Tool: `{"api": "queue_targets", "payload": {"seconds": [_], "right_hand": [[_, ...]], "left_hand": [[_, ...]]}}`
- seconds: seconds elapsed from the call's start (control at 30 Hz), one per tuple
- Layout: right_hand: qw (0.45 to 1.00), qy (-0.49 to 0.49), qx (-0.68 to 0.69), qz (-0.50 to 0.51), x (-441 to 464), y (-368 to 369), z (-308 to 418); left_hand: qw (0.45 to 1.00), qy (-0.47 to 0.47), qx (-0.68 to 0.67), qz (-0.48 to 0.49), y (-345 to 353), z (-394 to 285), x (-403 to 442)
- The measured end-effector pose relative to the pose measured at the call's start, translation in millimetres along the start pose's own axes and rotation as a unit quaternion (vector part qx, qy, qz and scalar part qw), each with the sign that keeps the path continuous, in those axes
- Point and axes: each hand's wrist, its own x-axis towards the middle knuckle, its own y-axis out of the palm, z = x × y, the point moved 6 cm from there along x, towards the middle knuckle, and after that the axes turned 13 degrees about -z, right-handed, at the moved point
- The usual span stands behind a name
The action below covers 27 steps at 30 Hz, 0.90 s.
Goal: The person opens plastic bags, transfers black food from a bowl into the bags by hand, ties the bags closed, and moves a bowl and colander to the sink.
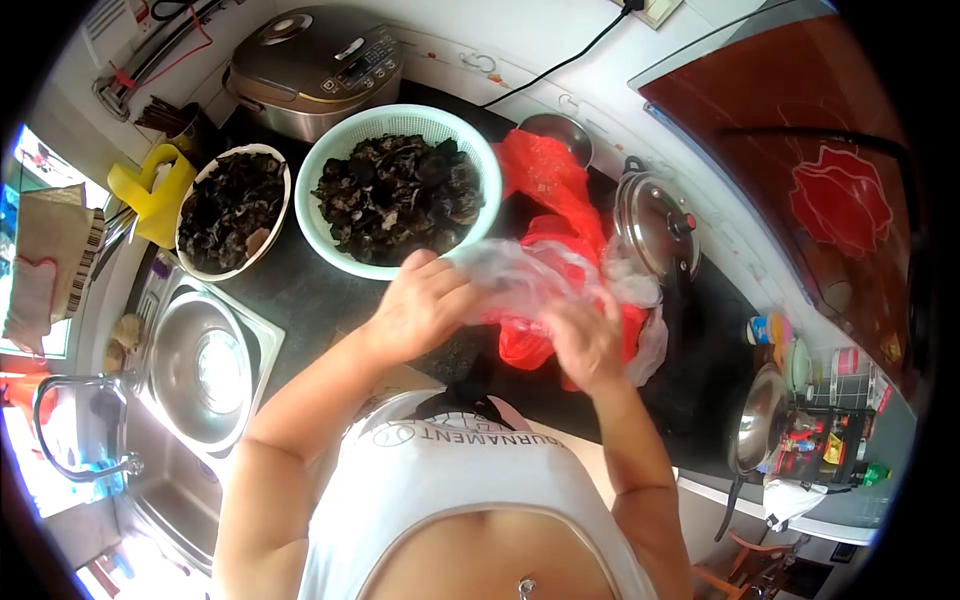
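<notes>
A thin clear plastic bag (515, 278) is stretched between my two hands above the dark counter. My left hand (425, 305) is closed on its left side, just below the rim of a mint-green basket (312, 215). The fingers of my right hand (583, 335) are closed on the bag's right side and partly blurred. Red plastic bags (548, 175) lie behind and under the clear one. Dark, wrinkled pieces of food (400, 195), like black fungus, fill the basket. More dark pieces (232, 210) fill a white-rimmed bowl (288, 190) to its left.
At the back stand a rice cooker (320, 70) and a small metal bowl (560, 132). A lidded pot (655, 225) is on the right, with a wok (760, 420) farther out. A metal basin (205, 365) sits by the sink (180, 500) at left, near a yellow bag (160, 195).
</notes>
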Motion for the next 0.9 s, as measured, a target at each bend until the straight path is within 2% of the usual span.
{"api": "queue_targets", "payload": {"seconds": [0.07, 0.13, 0.2, 0.23, 0.33, 0.37, 0.43, 0.47, 0.53, 0.6, 0.63, 0.67, 0.7, 0.73, 0.77, 0.8, 0.87, 0.9], "right_hand": [[0.984, 0.087, -0.084, 0.128, -16, 4, -28], [0.970, 0.122, -0.127, 0.166, -27, 1, -42], [0.981, 0.103, -0.146, 0.075, -15, -8, -35], [0.983, 0.096, -0.157, 0.028, -8, -15, -30], [0.982, 0.092, -0.161, -0.042, 0, -28, -21], [0.985, 0.076, -0.155, -0.031, 3, -24, -12], [0.988, 0.062, -0.138, -0.015, -1, -7, 2], [0.990, 0.054, -0.127, -0.006, -4, 2, 11], [0.993, 0.048, -0.107, -0.013, -6, 14, 28], [0.996, 0.019, -0.084, -0.037, -5, 16, 41], [0.995, 0.019, -0.098, -0.022, -6, 13, 39], [0.993, 0.020, -0.114, -0.009, -7, 6, 34], [0.987, 0.057, -0.124, 0.079, -10, 4, 21], [0.973, 0.083, -0.131, 0.171, -17, 4, 11], [0.969, 0.092, -0.103, 0.203, -23, 2, 12], [0.964, 0.099, -0.073, 0.236, -28, 2, 15], [0.972, 0.148, 0.052, 0.175, 13, 2, 48], [0.972, 0.136, 0.148, 0.124, 18, 13, 58]], "left_hand": [[0.998, 0.050, 0.030, -0.027, -25, 0, -24], [0.997, 0.065, 0.050, -0.013, -32, -5, -50], [0.996, 0.073, 0.058, 0.007, -33, -15, -74], [0.995, 0.071, 0.066, -0.020, -37, -18, -76], [0.981, -0.087, 0.107, 0.139, -35, 6, -95], [0.933, -0.178, 0.060, 0.306, -31, 15, -127], [0.978, -0.181, -0.038, 0.092, -56, -6, -77], [0.980, -0.181, -0.084, -0.019, -62, -17, -54], [0.945, -0.208, -0.250, -0.036, -30, -24, -21], [0.985, -0.136, -0.087, 0.059, 51, -1, -59], [0.951, -0.193, -0.025, 0.239, 80, 16, -84], [0.879, -0.240, 0.038, 0.409, 93, 29, -109], [0.842, -0.222, 0.125, 0.475, 88, 37, -121], [0.885, -0.185, 0.173, 0.391, 78, 37, -113], [0.915, -0.149, 0.216, 0.306, 64, 32, -108], [0.905, -0.172, 0.168, 0.351, 66, 30, -108], [0.868, -0.231, 0.075, 0.434, 68, 25, -110], [0.878, -0.207, 0.094, 0.421, 74, 20, -108]]}}
